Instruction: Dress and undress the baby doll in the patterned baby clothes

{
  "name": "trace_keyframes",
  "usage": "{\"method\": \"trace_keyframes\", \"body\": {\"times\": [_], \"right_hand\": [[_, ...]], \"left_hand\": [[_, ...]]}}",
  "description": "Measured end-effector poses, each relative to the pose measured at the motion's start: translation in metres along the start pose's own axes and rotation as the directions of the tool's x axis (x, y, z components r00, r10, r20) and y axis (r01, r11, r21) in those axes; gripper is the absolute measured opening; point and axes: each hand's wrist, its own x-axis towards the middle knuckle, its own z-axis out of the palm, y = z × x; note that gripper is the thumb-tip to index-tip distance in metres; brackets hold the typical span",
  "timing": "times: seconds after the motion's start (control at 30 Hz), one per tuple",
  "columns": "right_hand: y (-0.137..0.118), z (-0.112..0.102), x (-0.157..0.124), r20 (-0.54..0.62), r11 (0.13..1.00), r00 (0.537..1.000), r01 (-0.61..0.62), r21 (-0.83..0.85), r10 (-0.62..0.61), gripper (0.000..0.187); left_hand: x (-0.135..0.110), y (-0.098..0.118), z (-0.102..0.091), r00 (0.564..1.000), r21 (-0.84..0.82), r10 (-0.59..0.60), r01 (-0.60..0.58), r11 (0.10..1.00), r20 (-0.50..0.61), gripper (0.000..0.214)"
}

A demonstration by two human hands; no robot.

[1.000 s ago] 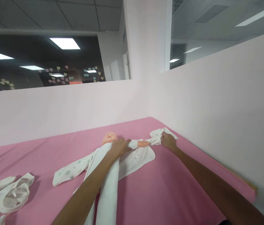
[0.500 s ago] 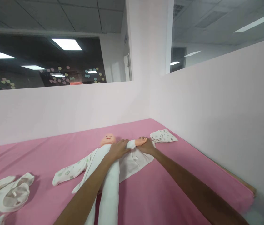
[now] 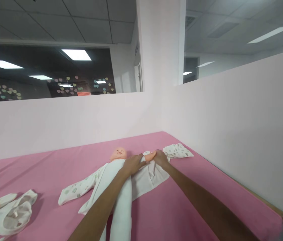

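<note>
Right hand (image 3: 160, 158) moving off patterned cloth (image 3: 179, 151) onto doll arm (image 3: 151, 156), grip clenching around it. Left hand (image 3: 132, 164) lying flat on doll (image 3: 118, 154) chest, grip released. Doll lying face-up in white garment (image 3: 141, 177) on pink worktop (image 3: 181, 207), near corner. We are reading work as shifting to that arm.

Both arms outstretched; left hand (image 3: 133, 164) flat; right hand (image 3: 160, 158) curled.
</note>
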Motion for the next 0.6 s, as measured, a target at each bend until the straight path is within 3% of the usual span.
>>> {"method": "trace_keyframes", "body": {"times": [0.13,0.27,0.47,0.6], "right_hand": [[0.012,-0.026,0.001,0.005,0.980,0.998,-0.058,0.191,0.058,0.024],[0.006,-0.030,-0.007,-0.029,0.955,0.997,-0.057,0.292,0.068,0.016],[-0.012,-0.032,-0.021,-0.107,0.960,0.994,0.019,0.278,0.012,0.016],[-0.027,-0.033,-0.031,-0.105,0.969,0.992,0.090,0.232,-0.067,0.012]], "left_hand": [[0.004,-0.001,0.004,0.999,0.063,-0.032,0.029,0.998,0.042,0.047],[0.004,0.004,0.006,0.997,0.111,-0.035,0.028,0.993,0.062,0.047],[-0.002,0.009,0.006,0.998,0.148,-0.009,0.000,0.989,0.063,0.044],[0.002,0.012,0.008,0.999,0.139,-0.049,0.047,0.989,0.011,0.041]]}}
